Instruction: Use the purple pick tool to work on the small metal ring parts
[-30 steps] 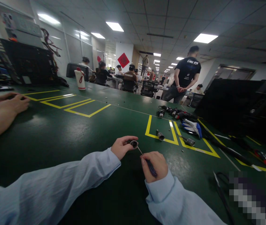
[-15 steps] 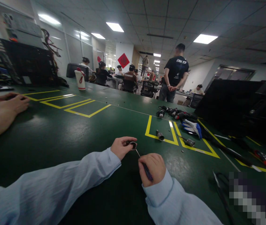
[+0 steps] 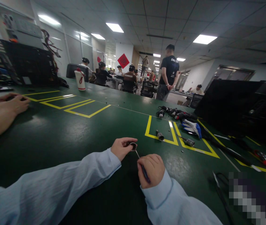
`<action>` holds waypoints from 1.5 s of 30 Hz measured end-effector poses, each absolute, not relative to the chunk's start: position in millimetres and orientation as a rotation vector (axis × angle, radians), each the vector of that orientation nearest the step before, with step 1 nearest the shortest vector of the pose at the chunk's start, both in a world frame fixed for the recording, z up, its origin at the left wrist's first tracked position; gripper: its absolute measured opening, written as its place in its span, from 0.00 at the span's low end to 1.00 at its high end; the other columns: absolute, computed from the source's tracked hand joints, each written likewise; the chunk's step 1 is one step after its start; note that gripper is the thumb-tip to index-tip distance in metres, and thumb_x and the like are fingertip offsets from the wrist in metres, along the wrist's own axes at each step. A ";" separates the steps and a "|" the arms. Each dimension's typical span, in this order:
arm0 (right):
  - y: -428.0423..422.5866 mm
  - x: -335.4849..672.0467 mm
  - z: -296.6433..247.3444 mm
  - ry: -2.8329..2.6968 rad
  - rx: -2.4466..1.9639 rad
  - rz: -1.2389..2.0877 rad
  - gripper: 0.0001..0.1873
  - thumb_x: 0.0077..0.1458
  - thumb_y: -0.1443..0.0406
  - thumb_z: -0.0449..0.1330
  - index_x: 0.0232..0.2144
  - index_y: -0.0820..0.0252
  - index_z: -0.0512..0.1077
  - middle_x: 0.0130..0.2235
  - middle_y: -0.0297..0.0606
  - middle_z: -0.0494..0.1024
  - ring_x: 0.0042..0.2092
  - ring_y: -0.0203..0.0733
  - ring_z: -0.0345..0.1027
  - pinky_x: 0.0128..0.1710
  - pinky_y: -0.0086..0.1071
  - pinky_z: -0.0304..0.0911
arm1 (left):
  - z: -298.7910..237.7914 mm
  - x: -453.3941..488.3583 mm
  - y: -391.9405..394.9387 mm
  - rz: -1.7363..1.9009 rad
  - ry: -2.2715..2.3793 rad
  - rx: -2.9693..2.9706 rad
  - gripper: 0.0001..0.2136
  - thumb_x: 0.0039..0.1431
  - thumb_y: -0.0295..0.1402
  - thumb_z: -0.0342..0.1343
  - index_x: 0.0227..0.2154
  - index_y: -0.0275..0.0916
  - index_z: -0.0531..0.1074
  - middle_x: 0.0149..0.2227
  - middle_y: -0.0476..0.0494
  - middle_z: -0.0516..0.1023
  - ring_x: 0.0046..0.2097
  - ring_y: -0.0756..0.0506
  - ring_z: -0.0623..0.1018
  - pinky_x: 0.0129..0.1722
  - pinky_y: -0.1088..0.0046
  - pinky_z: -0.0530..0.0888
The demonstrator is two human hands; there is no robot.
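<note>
Between the thumb and fingers of my left hand (image 3: 120, 150) is a round, hollow metal part (image 3: 133, 146), its open end facing right. My right hand (image 3: 155, 168) is closed around the dark handle of a screwdriver (image 3: 146, 175). The screwdriver's thin shaft points up and left, and its tip is at the part's rim or opening; I cannot tell which. Further right, a similar metal cylinder with a stem (image 3: 160, 136) lies inside a yellow taped outline, and a second cylinder (image 3: 190, 142) lies in the neighbouring outline.
A blue-and-white glove (image 3: 192, 128) and tangled cables (image 3: 170, 111) lie at the back right. A red-handled screwdriver (image 3: 263, 158) is at far right. Another person's hands (image 3: 14, 103) rest at the left. A cup (image 3: 80, 79) stands on the green table (image 3: 88, 134).
My right hand and the screwdriver have shifted and turned slightly; the left hand is almost still. The standing person in the background has moved left.
</note>
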State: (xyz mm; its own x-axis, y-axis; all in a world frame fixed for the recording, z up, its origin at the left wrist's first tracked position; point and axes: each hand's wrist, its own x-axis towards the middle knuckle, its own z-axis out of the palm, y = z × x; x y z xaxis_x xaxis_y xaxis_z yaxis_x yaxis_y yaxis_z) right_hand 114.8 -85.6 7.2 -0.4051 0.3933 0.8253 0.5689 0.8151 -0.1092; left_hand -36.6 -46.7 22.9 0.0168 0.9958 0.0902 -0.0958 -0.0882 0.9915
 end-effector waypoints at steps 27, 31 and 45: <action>-83.5 114.5 4.6 -1.954 -0.630 -0.195 0.05 0.43 0.72 0.52 0.26 0.61 0.66 0.24 0.36 0.73 0.28 0.39 0.63 0.29 0.34 0.57 | 19.4 -35.3 -46.7 1.259 1.083 1.235 0.13 0.39 0.26 0.55 0.32 0.30 0.74 0.28 0.42 0.78 0.33 0.43 0.77 0.35 0.66 0.75; -83.8 114.1 5.2 -1.949 -0.621 -0.173 0.06 0.43 0.73 0.52 0.27 0.60 0.66 0.24 0.36 0.73 0.28 0.39 0.63 0.29 0.34 0.58 | 20.6 -34.9 -48.2 1.249 1.073 1.238 0.13 0.39 0.25 0.54 0.32 0.30 0.74 0.30 0.41 0.78 0.33 0.43 0.77 0.35 0.65 0.75; -87.2 116.2 11.1 -1.961 -0.601 -0.127 0.06 0.43 0.73 0.52 0.25 0.61 0.65 0.23 0.36 0.71 0.27 0.38 0.63 0.29 0.33 0.58 | 24.0 -33.5 -50.0 1.230 1.109 1.206 0.13 0.39 0.23 0.53 0.32 0.30 0.74 0.28 0.43 0.78 0.34 0.44 0.77 0.35 0.68 0.76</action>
State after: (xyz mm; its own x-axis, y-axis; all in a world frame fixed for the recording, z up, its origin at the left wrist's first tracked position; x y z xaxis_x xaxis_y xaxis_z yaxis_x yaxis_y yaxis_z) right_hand 116.2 -87.2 11.1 -0.3405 0.3545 0.8709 0.4638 0.8690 -0.1724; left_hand -33.5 -50.0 24.0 0.0461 0.9983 0.0357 -0.0678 -0.0326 0.9972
